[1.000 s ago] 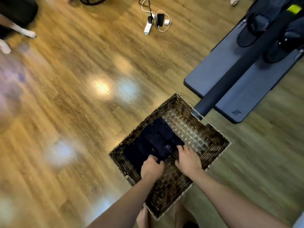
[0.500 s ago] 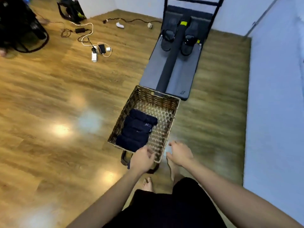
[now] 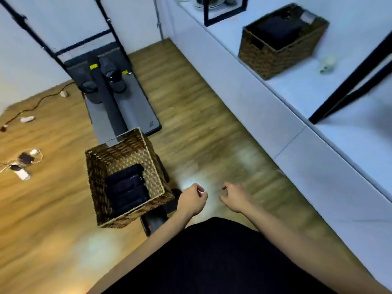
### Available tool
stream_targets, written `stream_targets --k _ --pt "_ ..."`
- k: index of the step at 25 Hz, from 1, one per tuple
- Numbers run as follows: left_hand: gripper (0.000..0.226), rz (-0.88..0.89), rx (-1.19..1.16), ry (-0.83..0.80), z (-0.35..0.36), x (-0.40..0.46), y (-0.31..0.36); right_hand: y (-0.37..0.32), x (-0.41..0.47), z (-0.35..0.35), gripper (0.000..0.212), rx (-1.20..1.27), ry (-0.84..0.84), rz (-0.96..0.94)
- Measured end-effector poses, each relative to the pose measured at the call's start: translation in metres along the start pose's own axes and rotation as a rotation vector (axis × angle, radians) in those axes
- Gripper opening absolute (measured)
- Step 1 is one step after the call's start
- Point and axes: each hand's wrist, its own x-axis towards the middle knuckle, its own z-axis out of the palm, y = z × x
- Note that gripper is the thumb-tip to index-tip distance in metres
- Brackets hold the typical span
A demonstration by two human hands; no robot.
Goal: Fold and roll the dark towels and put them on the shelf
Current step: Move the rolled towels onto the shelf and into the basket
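A wicker basket (image 3: 125, 177) stands on a glossy wood floor (image 3: 201, 132), holding rolled dark towels (image 3: 127, 192) laid side by side against its near-left wall, their long axes crossing the basket's width. Small pale tags on them cannot be read. Just right of the basket, the left hand (image 3: 192, 201) and right hand (image 3: 235, 198) hover, fingers loosely curled, holding nothing. Far right of the basket, a second wicker basket (image 3: 280, 41) sits on a white shelf (image 3: 301, 90).

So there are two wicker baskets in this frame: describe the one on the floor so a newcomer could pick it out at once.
Start at the grey exercise machine standing on the wooden floor by the far wall. At its near end sits the floor basket, left of the person's left hand. Unlike the shelf basket on the white shelf, it holds rolled dark towels packed along one side, its woven bottom showing beside them.
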Motion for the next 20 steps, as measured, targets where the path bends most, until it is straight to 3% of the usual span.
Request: stream_targets --k 10,15,20 --pt "0.029 0.477 0.357 -0.400 0.201 -0.109 0.178 0.238 -0.202 0.010 0.039 0.311 0.290 0.474" --pt "0.031 0.679 0.495 -0.605 0.268 -0.160 0.243 0.293 -0.288 0.038 0.033 0.462 0.402 0.684" --pt "0.027 0.975 0.735 -0.696 0.319 -0.194 0.281 0.323 -0.336 0.058 0.042 0.657 0.506 0.926"
